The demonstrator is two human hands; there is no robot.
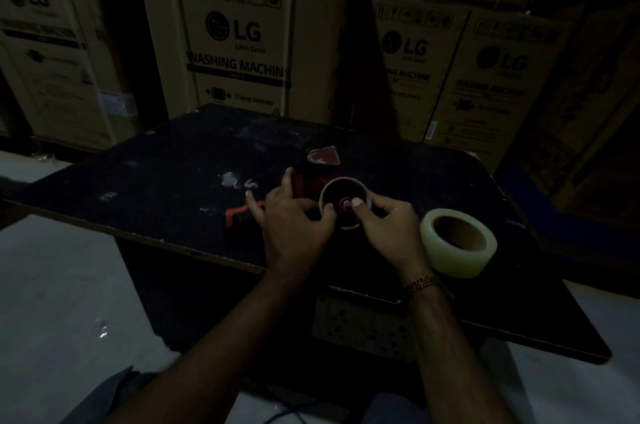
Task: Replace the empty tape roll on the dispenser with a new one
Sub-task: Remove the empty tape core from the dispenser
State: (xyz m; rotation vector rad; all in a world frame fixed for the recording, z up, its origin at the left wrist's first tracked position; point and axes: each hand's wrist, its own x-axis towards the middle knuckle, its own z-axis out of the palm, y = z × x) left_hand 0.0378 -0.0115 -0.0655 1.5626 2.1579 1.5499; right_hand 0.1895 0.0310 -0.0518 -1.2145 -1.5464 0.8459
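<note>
A single head-worn camera looks forward and down from above the near edge of the dark surface (166,160), close enough that both forearms enter from the bottom of the frame. It faces the surface's far edge and the stacked cardboard boxes (239,43) behind it. The wide lens bends the surface's edges and takes in pale floor (52,285) at left.

I can barely make out the red tape dispenser (304,181) in the dim light; my left hand (294,226) hides its middle. Cardboard boxes (242,43) behind are cropped.
</note>
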